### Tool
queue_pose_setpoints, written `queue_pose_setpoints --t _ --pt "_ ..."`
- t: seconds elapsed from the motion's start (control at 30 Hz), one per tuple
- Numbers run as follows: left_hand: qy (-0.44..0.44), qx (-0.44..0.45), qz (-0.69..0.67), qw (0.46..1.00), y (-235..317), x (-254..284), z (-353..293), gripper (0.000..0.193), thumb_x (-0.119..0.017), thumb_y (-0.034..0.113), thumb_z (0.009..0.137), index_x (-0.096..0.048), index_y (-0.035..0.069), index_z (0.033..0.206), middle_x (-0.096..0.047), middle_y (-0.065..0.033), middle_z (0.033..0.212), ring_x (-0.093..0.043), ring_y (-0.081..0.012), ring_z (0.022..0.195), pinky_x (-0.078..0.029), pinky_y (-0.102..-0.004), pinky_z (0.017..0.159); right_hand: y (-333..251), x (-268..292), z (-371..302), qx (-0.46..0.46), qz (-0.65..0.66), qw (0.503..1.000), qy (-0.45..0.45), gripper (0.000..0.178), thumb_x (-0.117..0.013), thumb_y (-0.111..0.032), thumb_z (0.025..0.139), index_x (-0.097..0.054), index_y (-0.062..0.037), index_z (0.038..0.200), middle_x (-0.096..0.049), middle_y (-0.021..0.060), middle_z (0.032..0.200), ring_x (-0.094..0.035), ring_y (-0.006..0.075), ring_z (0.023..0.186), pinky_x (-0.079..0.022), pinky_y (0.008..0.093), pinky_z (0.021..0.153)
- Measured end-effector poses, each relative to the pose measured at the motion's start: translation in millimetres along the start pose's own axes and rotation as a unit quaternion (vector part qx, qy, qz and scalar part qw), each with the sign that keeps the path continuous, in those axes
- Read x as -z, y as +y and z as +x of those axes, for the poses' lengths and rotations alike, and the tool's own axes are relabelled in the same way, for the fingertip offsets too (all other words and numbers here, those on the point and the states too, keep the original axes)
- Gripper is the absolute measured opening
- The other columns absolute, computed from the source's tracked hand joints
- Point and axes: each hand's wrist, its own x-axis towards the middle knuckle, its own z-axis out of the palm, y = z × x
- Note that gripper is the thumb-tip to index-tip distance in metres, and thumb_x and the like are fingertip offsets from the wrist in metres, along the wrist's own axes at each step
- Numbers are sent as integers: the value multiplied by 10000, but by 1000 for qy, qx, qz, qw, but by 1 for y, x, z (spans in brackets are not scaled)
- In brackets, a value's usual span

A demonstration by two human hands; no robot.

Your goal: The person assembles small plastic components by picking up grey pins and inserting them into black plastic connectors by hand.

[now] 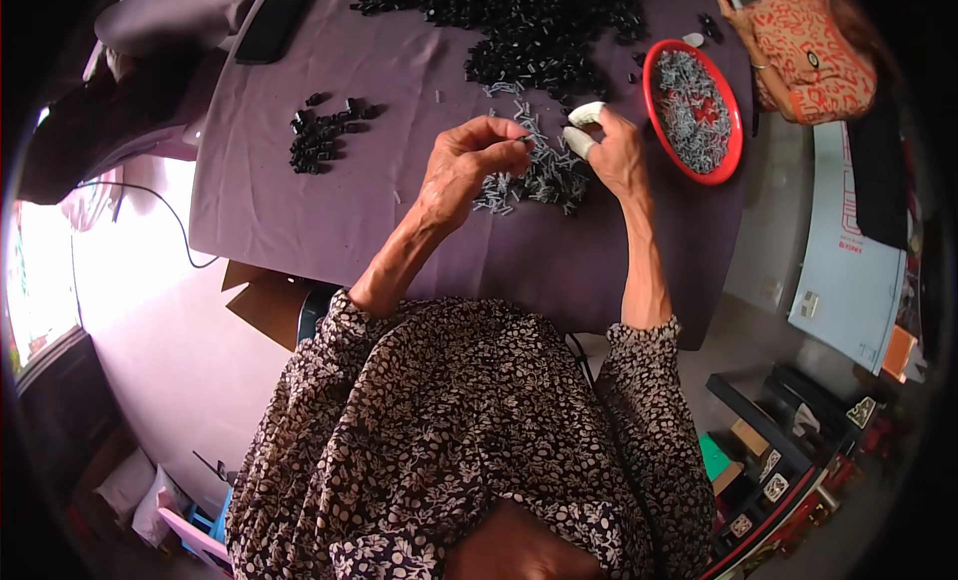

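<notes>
My left hand (467,166) is closed in a pinch, thumb against forefinger, over a heap of small grey plastic pins (544,176). A small dark piece (526,139) shows at its fingertips, mostly hidden by them. Opposite it, just to the right, my right hand (616,149) is curved, with white finger covers on thumb and forefinger. Those two tips are a little apart, and I see nothing held between them. Right of this hand, a red oval plastic basket (740,131) holds many more grey pins. A large pile of small black plastic parts (529,41) spreads beyond both hands.
On the left of the purple tablecloth (269,216) lies a smaller group of black parts (321,133). A dark flat object (274,23) rests at the far left. Another person in an orange patterned top (810,56) is at the right edge. A cardboard box (267,305) sits below the table.
</notes>
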Motion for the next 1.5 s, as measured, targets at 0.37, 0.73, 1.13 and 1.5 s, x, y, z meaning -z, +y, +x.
queue_pose_setpoints --t 0.37,0.73,1.13,1.5 --pt "-26 -67 -99 992 1 -24 6 95 -565 19 834 -580 -1 925 -609 -65 844 -584 -132 742 -490 -277 733 -63 14 -12 20 113 991 71 194 -645 -28 716 -603 -4 904 -641 71 830 -606 153 739 -471 274 686" --pt "1 -105 -53 993 13 -40 1 95 -578 10 806 -592 -22 894 -596 -42 778 -547 -96 711 -458 -236 686 -81 21 -13 113 -89 983 115 192 -628 37 675 -572 -4 854 -580 84 787 -579 203 693 -461 297 624" --pt "-32 -104 -67 992 14 -55 1 101 -584 21 813 -593 -18 906 -616 -56 798 -567 -108 720 -474 -249 695 -60 6 -7 -6 579 800 156 145 -600 -57 760 -606 -21 900 -610 115 909 -558 271 951 -423 417 905" --pt "-7 -129 -26 991 11 -56 -1 130 -590 20 819 -601 -23 941 -621 -59 820 -580 -106 746 -492 -255 717 -63 -7 -8 5 678 718 157 147 -609 -32 756 -610 -17 902 -615 115 919 -569 263 943 -433 396 890"
